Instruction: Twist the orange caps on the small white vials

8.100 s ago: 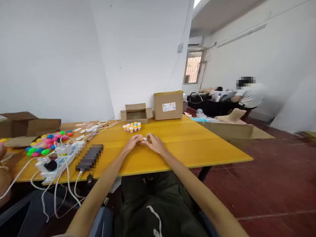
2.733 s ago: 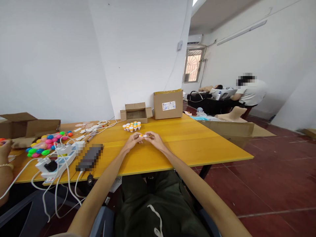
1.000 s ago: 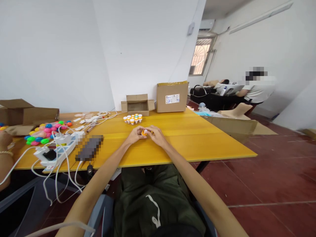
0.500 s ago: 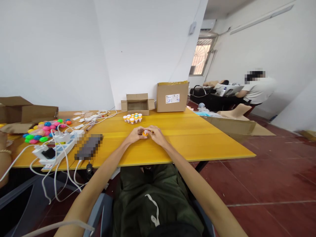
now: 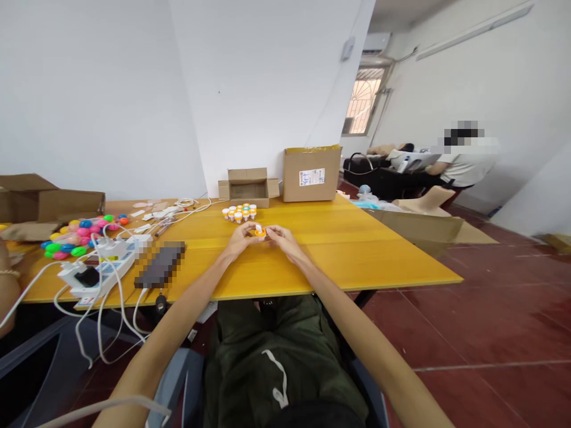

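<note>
Two hands meet over the middle of our yellow bench (image 5: 357, 249), seen from the head camera: our left hand (image 5: 238, 241) and right hand (image 5: 280, 239) both pinch one small orange-and-white piece (image 5: 259, 230), fingertips closed on it from either side, just above the benchtop. It is too small and too covered by our fingers for us to make out its shape beyond a round orange part with a white bit on top. Just beyond it stands a tight cluster of small white pots with orange caps (image 5: 239, 212), then an open cardboard box (image 5: 248, 188) and a taller closed carton (image 5: 311, 173) with a label we cannot read. At our left lie glossy coloured balls (image 5: 75, 236), a white power strip (image 5: 100, 271) with tangled cables, and a dark flat thing (image 5: 160, 273), blurred out. Another person's arm (image 5: 6, 285) is cut off at the left edge
</note>
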`<state>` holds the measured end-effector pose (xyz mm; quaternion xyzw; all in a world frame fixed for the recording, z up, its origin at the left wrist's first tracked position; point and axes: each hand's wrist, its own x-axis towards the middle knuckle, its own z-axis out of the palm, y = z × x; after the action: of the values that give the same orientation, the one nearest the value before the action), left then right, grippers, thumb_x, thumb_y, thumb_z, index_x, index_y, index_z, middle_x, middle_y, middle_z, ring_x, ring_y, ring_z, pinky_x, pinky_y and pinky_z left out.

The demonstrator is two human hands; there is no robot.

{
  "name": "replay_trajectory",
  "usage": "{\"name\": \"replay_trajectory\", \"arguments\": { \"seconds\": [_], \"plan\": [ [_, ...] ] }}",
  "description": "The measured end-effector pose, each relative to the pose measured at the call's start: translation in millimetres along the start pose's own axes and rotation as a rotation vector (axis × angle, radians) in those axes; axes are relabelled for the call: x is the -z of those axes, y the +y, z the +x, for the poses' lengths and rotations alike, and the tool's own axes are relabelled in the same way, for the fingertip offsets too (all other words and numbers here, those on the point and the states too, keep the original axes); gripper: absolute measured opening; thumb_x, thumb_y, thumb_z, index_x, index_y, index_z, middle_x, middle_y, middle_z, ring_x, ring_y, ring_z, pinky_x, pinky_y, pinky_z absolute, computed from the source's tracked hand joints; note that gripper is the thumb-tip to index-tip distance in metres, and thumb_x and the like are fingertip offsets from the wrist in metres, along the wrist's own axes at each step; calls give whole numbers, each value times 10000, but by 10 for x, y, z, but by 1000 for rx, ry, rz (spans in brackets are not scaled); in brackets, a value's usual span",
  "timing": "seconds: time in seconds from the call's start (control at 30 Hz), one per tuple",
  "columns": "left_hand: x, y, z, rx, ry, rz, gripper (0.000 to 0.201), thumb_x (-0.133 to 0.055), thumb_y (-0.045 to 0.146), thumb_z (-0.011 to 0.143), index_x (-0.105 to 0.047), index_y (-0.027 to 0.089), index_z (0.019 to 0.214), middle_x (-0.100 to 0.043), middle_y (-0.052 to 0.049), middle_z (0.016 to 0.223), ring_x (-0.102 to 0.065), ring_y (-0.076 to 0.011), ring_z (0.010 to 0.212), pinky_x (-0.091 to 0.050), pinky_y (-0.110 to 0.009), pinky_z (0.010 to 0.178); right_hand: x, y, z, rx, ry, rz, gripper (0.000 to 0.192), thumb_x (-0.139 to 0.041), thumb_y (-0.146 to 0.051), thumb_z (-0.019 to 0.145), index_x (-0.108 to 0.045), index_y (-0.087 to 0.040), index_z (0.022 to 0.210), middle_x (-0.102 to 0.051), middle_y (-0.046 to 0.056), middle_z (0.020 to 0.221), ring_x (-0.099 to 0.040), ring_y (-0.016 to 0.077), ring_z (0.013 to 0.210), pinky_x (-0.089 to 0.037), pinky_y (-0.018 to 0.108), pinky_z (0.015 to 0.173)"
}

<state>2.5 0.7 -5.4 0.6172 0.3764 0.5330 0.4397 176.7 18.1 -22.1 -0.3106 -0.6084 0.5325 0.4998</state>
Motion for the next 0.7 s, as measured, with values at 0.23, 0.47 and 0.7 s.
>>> {"name": "replay_trajectory", "arguments": {
  "seconds": [0.23,0.47,0.7],
  "plan": [
    [-28,92,-48,-16,-21,-173,470,-913,330,517,-685,203,908,-743,-59,1021,-653,-234,1021,-481,-356,904,-87,-119,-66,-146,-148,360,276,-851,-413,679,-718,-220,826,-759,29,906,-718,179,891,-577,344,868],
    [-15,26,-34,-40,-36,-112,470,-900,344,542,-689,207,940,-730,-53,1024,-647,-222,1016,-495,-331,855,-97,-82,-40,-190,-120,453,270,-888,-307,641,-705,-222,819,-756,0,854,-712,145,805,-582,327,853],
    [24,-48,28,-113,25,103,413,-862,345,587,-713,216,950,-726,-24,970,-647,-201,944,-491,-314,812,-80,-32,-24,-163,-71,399,284,-892,-324,626,-721,-215,824,-758,12,840,-706,143,777,-581,309,827]
  ]
}}
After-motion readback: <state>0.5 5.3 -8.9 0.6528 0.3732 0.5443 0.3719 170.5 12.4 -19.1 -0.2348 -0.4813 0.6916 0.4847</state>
